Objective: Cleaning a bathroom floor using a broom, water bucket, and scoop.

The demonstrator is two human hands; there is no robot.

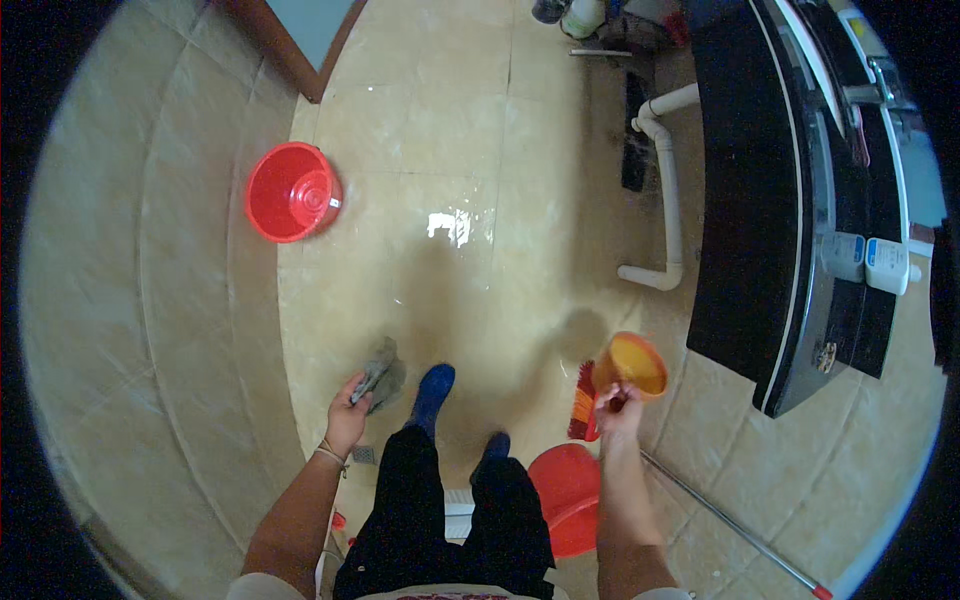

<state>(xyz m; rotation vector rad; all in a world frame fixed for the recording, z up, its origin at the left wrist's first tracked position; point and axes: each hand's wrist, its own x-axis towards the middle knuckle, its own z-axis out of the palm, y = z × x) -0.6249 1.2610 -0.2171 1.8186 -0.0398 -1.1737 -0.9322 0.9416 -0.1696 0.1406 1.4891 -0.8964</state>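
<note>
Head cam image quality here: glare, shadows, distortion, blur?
Head view: bright glare patch on the floor, soft shadows ahead of the blue footwear; fisheye bends the left wall tile lines and black counter, corners go black; the grey thing in the left hand looks smeared, its exact kind unclear.

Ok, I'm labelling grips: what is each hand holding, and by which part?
The right hand holds the orange scoop by its handle. The left hand grips a grey thing, too blurred to name, by its near edge.
</note>
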